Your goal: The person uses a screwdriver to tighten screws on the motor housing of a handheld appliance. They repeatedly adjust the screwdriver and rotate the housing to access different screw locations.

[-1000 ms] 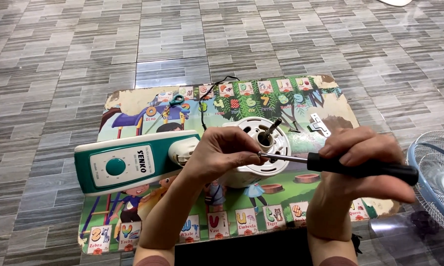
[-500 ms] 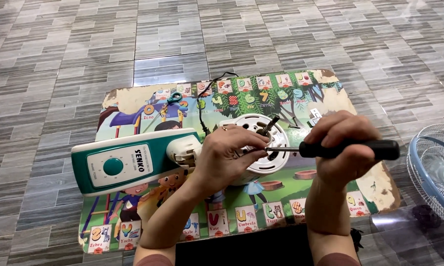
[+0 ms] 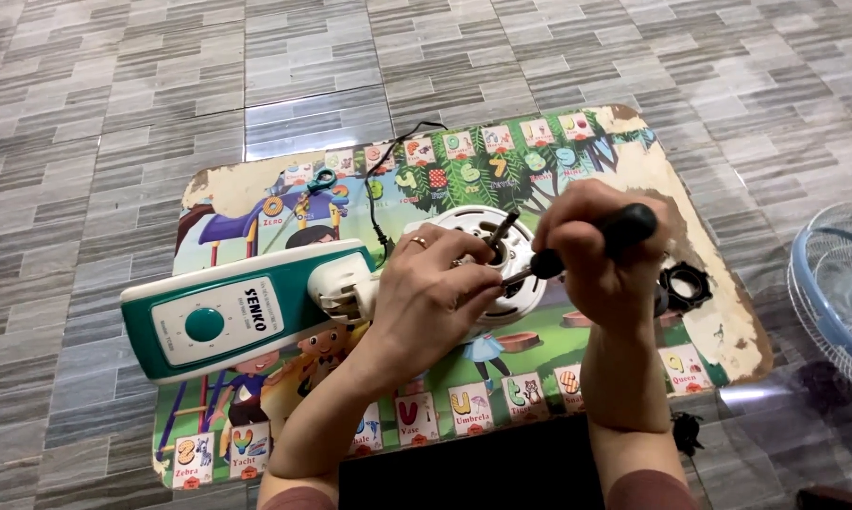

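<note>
Hands meet over a white fan motor housing [image 3: 487, 260] lying on a colourful picture mat [image 3: 634, 161] spread on grey floor tiles [image 3: 161, 113]. The left hand [image 3: 435, 293] is cupped over the housing's 8 o'clock side, fingers curled and pressed on the round face, a ring on one finger; it steadies the part and grips nothing loose that I can see. The right hand [image 3: 601, 255] is closed in a full fist around the black handle of a screwdriver [image 3: 577, 247], whose shaft slants toward 8 o'clock and ends at the housing face just below the bare motor shaft [image 3: 502, 231]. The tip itself is hidden behind the left fingers, so I cannot tell whether it sits in a screw.

A green-and-white control base [image 3: 228, 316] reaches out from the housing toward 9 o'clock. A black ring nut [image 3: 683, 286] lies on the mat at 3 o'clock of the right hand, and a blue fan grille [image 3: 837, 283] rests on the tiles farther that way. A black cord [image 3: 393, 165] loops off at 12 o'clock.

Risks, as I judge them: the driver meets the face at a slant, so pressure could make it skid out and jab the left fingertips close by. A freed screw could roll off into the busy mat print. The long base could also swing if the left hand eases.
</note>
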